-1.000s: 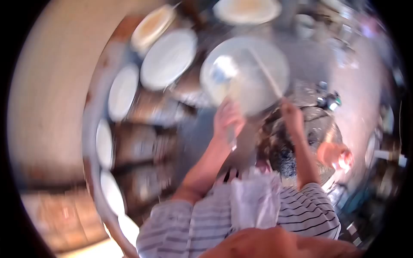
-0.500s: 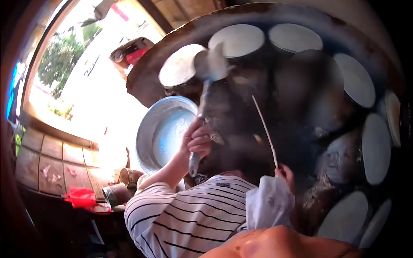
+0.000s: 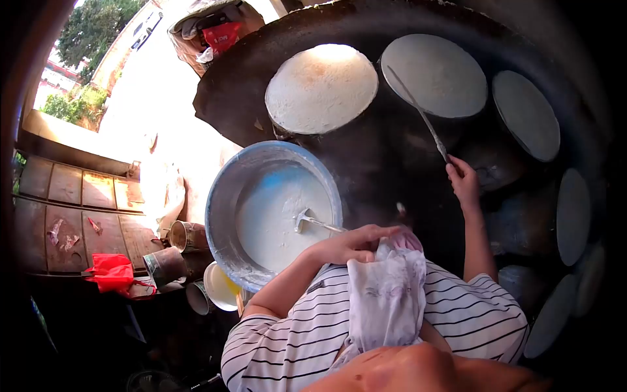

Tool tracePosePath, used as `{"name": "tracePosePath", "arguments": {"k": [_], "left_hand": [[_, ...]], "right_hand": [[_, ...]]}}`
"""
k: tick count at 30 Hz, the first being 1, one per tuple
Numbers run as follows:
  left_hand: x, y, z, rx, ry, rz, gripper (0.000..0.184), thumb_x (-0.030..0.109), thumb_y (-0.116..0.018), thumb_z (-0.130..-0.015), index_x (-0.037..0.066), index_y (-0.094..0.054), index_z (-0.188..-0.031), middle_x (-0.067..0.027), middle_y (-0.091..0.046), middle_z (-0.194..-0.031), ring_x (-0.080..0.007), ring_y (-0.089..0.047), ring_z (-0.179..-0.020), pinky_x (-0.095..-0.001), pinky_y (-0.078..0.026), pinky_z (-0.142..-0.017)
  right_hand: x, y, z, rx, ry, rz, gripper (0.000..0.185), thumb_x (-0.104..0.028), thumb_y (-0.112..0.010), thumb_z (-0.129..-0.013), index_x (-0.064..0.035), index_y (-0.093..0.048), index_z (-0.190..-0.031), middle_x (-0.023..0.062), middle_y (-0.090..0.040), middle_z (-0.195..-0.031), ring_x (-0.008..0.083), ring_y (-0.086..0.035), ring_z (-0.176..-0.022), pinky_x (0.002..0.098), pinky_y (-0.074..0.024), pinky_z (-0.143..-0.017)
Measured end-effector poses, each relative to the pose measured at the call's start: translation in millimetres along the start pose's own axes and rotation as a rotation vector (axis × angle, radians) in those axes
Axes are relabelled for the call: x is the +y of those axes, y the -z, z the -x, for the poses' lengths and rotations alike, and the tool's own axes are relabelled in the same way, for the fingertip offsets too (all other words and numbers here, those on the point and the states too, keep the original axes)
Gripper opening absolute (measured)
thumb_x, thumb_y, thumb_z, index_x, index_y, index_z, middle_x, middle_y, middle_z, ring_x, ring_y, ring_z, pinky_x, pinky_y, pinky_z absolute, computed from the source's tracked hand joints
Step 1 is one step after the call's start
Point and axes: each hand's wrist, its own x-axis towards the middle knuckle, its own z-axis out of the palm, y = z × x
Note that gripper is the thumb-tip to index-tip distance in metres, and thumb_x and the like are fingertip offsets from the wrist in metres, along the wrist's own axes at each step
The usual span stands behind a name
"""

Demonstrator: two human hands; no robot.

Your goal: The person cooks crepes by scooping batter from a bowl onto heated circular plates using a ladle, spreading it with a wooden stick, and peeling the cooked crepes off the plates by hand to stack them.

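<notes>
My right hand grips a thin stick, its far tip lying over the edge of a round white flat cake. In front of my chest, my left hand has its fingers and thumb closed on a whitish cloth that hangs down my striped shirt. Just left of that hand, a blue-rimmed basin holds white batter. A tool with a short crosswise head rests in the batter, its handle passing under my left hand. Another cake lies beyond the basin.
More round white cakes curve around the large dark cooking surface to the right. Cups, a red bag and a white tub are at lower left. A bundle stands at upper left.
My left hand has let go of the long-handled tool, now in the basin, and holds the cloth. My right hand has moved forward and right with the stick. The view has shifted.
</notes>
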Motion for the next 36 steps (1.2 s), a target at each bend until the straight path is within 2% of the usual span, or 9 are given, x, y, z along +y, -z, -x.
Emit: {"name": "tracePosePath", "arguments": {"k": [6, 10, 14, 21, 25, 28, 31, 33, 36], "left_hand": [[74.3, 78.4, -109.8, 0.410, -0.264, 0.276, 0.019, 0.008, -0.063, -0.084, 0.001, -0.058, -0.101, -0.0082, -0.056, -0.104, -0.0188, -0.055, -0.094, -0.0292, -0.043, -0.084], [194.6, 97.4, -187.8, 0.673, -0.963, 0.942, 0.029, 0.021, -0.067, -0.081, -0.003, -0.061, -0.096, -0.0170, -0.060, -0.096, -0.0258, -0.059, -0.091, -0.0347, -0.047, -0.078], [200.0, 136.0, -255.6, 0.497, -1.319, 0.768, 0.021, 0.019, -0.064, -0.081, -0.001, -0.061, -0.080, -0.0141, -0.061, -0.072, -0.0262, -0.059, -0.078, -0.0335, -0.046, -0.072], [186.0, 182.4, -288.8, 0.467, -0.938, 0.452, 0.011, 0.008, -0.057, -0.084, 0.000, -0.063, -0.079, -0.0140, -0.062, -0.078, -0.0292, -0.060, -0.079, -0.0343, -0.047, -0.071], [117.8, 229.8, -252.2, 0.541, -0.174, 0.131, 0.039, 0.001, -0.059, -0.081, 0.005, -0.058, -0.119, -0.0113, -0.060, -0.108, -0.0219, -0.059, -0.096, -0.0309, -0.049, -0.080], [35.3, 277.1, -168.0, 0.947, 0.240, -0.004, 0.041, 0.000, -0.054, -0.084, 0.006, -0.054, -0.125, -0.0053, -0.061, -0.113, -0.0134, -0.057, -0.095, -0.0265, -0.050, -0.080], [-48.2, 358.3, -58.4, 1.680, 0.125, -0.454, 0.032, 0.008, -0.058, -0.086, 0.004, -0.058, -0.118, -0.0086, -0.063, -0.105, -0.0160, -0.058, -0.092, -0.0286, -0.046, -0.082], [-70.4, 403.4, -7.2, 1.700, 0.343, -0.816, 0.059, 0.023, -0.065, -0.083, 0.006, -0.043, -0.135, -0.0175, -0.053, -0.123, -0.0282, -0.050, -0.112, -0.0378, -0.039, -0.095], [-77.8, 431.4, 7.1, 1.624, 0.366, -0.385, 0.071, 0.026, -0.068, -0.082, 0.003, -0.033, -0.140, -0.0207, -0.047, -0.130, -0.0254, -0.047, -0.119, -0.0356, -0.038, -0.097]], "right_hand": [[-23.1, 5.5, -177.8, -0.012, 0.310, 0.570, 0.031, -0.019, -0.066, -0.080, -0.0045, -0.065, -0.107, 0.0180, -0.065, -0.099, 0.0336, -0.060, -0.096, 0.0387, -0.0479, -0.082], [-13.0, 7.4, -284.7, -0.188, 0.384, 0.698, 0.028, -0.021, -0.066, -0.079, -0.0087, -0.068, -0.105, 0.0130, -0.065, -0.098, 0.0282, -0.063, -0.090, 0.0352, -0.0491, -0.078], [-40.9, -28.2, -358.3, -0.393, 0.426, 0.631, 0.034, -0.021, -0.068, -0.078, -0.0072, -0.066, -0.108, 0.0124, -0.068, -0.096, 0.0228, -0.066, -0.085, 0.0311, -0.0497, -0.074], [-61.8, -241.3, -450.2, -0.726, 0.298, 0.134, 0.059, -0.037, -0.077, -0.070, -0.0007, -0.061, -0.114, 0.0078, -0.067, -0.089, 0.0133, -0.062, -0.078, 0.0264, -0.0473, -0.071], [-75.3, -290.9, -450.1, -0.672, 0.477, 0.283, 0.039, -0.020, -0.070, -0.071, -0.0031, -0.063, -0.105, 0.0138, -0.066, -0.087, 0.0233, -0.064, -0.078, 0.0334, -0.0477, -0.071], [-106.1, -276.0, -422.8, -0.549, 0.583, 0.313, 0.035, -0.015, -0.067, -0.072, -0.0090, -0.063, -0.106, 0.0148, -0.065, -0.088, 0.0317, -0.063, -0.081, 0.0374, -0.0485, -0.071], [-125.1, -254.8, -381.2, -0.442, 0.610, 0.218, 0.033, -0.015, -0.068, -0.074, -0.0106, -0.064, -0.106, 0.0141, -0.065, -0.085, 0.0306, -0.063, -0.078, 0.0365, -0.0490, -0.068], [-132.6, -247.0, -366.1, -0.396, 0.630, 0.170, 0.032, -0.015, -0.069, -0.074, -0.0114, -0.064, -0.106, 0.0138, -0.065, -0.085, 0.0303, -0.063, -0.077, 0.0357, -0.0493, -0.067], [-130.1, -232.2, -355.4, -0.350, 0.718, 0.169, 0.031, -0.016, -0.070, -0.075, -0.0123, -0.065, -0.105, 0.0136, -0.065, -0.084, 0.0309, -0.062, -0.075, 0.0347, -0.0496, -0.066]]}}
